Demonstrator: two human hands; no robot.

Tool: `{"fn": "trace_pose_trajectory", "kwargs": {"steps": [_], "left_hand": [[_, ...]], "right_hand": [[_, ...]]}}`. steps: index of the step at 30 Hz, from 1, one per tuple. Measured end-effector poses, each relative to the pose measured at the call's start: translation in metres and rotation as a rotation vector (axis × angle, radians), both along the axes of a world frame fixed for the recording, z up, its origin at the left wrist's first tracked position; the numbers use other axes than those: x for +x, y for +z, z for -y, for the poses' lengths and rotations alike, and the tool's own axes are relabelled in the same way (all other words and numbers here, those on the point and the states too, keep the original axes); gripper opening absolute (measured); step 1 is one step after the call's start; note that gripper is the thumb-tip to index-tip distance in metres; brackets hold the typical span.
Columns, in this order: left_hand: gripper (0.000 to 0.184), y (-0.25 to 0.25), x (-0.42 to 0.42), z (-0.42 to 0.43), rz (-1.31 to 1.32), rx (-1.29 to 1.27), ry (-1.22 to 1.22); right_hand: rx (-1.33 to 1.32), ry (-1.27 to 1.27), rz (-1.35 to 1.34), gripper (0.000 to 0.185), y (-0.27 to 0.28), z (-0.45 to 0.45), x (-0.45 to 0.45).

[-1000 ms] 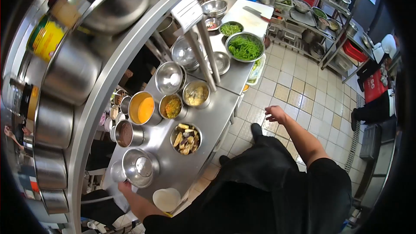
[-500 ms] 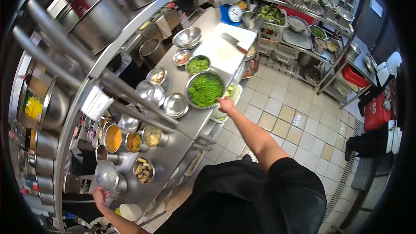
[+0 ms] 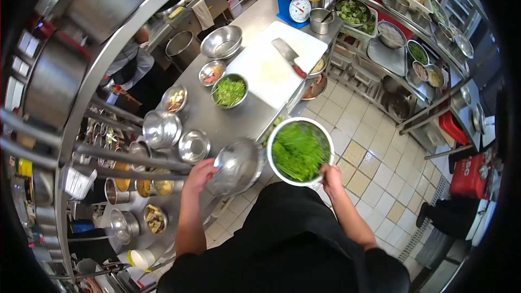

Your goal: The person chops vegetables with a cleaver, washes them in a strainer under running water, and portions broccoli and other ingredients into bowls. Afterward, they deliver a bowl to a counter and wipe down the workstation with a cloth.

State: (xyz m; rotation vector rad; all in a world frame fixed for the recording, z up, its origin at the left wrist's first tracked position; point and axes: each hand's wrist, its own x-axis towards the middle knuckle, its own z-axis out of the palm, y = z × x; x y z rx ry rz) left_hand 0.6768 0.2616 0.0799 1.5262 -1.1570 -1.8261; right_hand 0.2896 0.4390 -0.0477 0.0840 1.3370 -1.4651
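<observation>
My right hand (image 3: 330,176) grips the near rim of a metal bowl (image 3: 273,169) filled with chopped leafy greens (image 3: 297,152), held tilted toward me beyond the counter edge. The greens are smeared by motion. To the left, my left hand (image 3: 201,175) is closed on the rim of a shiny metal bowl (image 3: 236,166), blurred and with no food visible in it. The two bowls are close together in front of my body. Beyond them on the counter stands a smaller bowl of greens (image 3: 229,91).
A white cutting board (image 3: 258,59) bears a cleaver (image 3: 287,54) with a red handle. Behind it stands a blue scale (image 3: 293,10). Metal bowls (image 3: 194,146) and food containers line the counter's left side. Shelf rails (image 3: 108,103) cross at left; a co-worker's sleeve (image 3: 130,59) shows beyond.
My right hand has drawn the bowl of greens off the counter toward me. My left hand has moved right and up from the counter's near end, bringing a metal bowl.
</observation>
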Motion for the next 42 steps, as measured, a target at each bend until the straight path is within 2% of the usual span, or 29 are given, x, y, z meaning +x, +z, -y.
{"fn": "trace_pose_trajectory", "kwargs": {"steps": [1,4,6,10,13,16,17,18,20,21,22,23,24,25,27,28,29,30,31,32,33,34,35,36,37,38,40,42], "left_hand": [[0.028,-0.002,-0.039,0.028,-0.051,0.014,-0.192],[0.023,-0.033,-0.191,0.088,-0.186,0.123,-0.375],[0.015,-0.094,-0.303,0.121,-0.295,0.178,-0.53],[0.013,-0.222,-0.529,0.15,-0.224,0.099,-0.483],[0.017,-0.289,-0.683,0.17,-0.103,-0.001,-0.478],[0.024,-0.331,-0.818,0.2,0.032,-0.101,-0.553],[0.027,-0.361,-0.864,0.213,0.072,-0.124,-0.514],[0.025,-0.363,-0.899,0.234,0.012,-0.036,-0.533],[0.032,-0.414,-0.979,0.269,-0.202,0.198,-0.551],[0.038,-0.393,-1.002,0.269,-0.152,0.244,-0.526],[0.046,-0.366,-1.012,0.265,-0.161,0.241,-0.599],[0.056,-0.359,-1.019,0.26,-0.224,0.22,-0.614],[0.062,-0.342,-1.03,0.248,-0.162,0.254,-0.588],[0.053,-0.399,-1.09,0.242,-0.052,0.107,-0.674],[0.038,-0.456,-1.121,0.194,0.03,0.071,-0.849],[0.028,-0.497,-1.121,0.162,-0.038,0.364,-0.966],[0.021,-0.555,-1.12,0.132,-0.072,0.333,-1.164],[0.02,-0.523,-1.064,0.067,0.143,0.064,-1.373],[0.023,-0.518,-1.021,0.023,0.233,0.156,-1.533],[0.029,-0.471,-0.966,-0.027,0.267,0.227,-1.662],[0.034,-0.457,-0.932,-0.073,0.347,0.304,-1.911],[0.035,-0.446,-0.898,-0.116,0.403,0.355,-2.047],[0.036,-0.423,-0.867,-0.16,0.452,0.317,-2.261],[0.034,-0.401,-0.837,-0.198,0.469,0.297,-2.423],[0.033,-0.381,-0.817,-0.229,0.476,0.278,-2.574],[0.03,-0.363,-0.808,-0.256,0.478,0.225,-2.672],[0.024,-0.342,-0.789,-0.299,0.465,0.14,-2.836],[0.019,-0.344,-0.801,-0.344,0.338,-0.003,-2.903]], "right_hand": [[0.013,-0.041,0.005,0.011,-0.008,-0.014,-0.026],[0.115,-0.261,-0.056,0.011,-0.006,-0.043,-0.095],[0.225,-0.528,-0.111,0.011,-0.018,-0.061,-0.141],[0.287,-0.84,-0.007,0.01,-0.032,-0.099,-0.212],[0.316,-1.104,-0.022,0.015,-0.035,-0.12,-0.219],[0.376,-1.363,0.026,0.019,0.002,-0.137,-0.213],[0.392,-1.453,0.049,0.021,0.01,-0.14,-0.205],[0.398,-1.514,0.033,0.022,-0.031,-0.142,-0.18],[0.437,-1.622,0.054,0.024,-0.066,-0.19,-0.131],[0.444,-1.755,0.084,0.024,-0.067,-0.195,-0.113],[0.449,-1.878,0.116,0.025,-0.066,-0.203,-0.101],[0.413,-1.958,0.111,0.026,-0.058,-0.207,-0.085],[0.379,-2.032,0.102,0.028,-0.049,-0.211,-0.067],[0.446,-2.146,0.091,0.029,-0.092,-0.167,-0.08],[0.452,-2.309,0.146,0.027,-0.114,-0.148,-0.07],[0.495,-2.369,0.201,0.026,-0.112,-0.146,-0.066],[0.411,-2.422,0.204,0.022,-0.149,-0.161,-0.033],[0.257,-2.535,0.088,0.02,-0.145,-0.155,-0.029],[0.175,-2.59,0.06,0.021,-0.135,-0.152,-0.029],[0.18,-2.628,0.048,0.024,-0.154,-0.161,0.001],[0.199,-2.641,0.039,0.028,-0.143,-0.161,-0.004],[0.297,-2.669,0.108,0.033,-0.182,-0.172,0.027],[0.188,-2.763,0.017,0.036,-0.167,-0.179,0.01],[0.216,-2.791,0.137,0.039,-0.151,-0.19,0.002],[0.228,-2.794,0.157,0.042,-0.159,-0.206,0.004],[0.239,-2.787,0.169,0.045,-0.166,-0.226,0.004],[0.194,-2.805,0.084,0.051,-0.145,-0.257,-0.019],[0.209,-2.726,0.109,0.053,-0.149,-0.299,-0.02]]}}
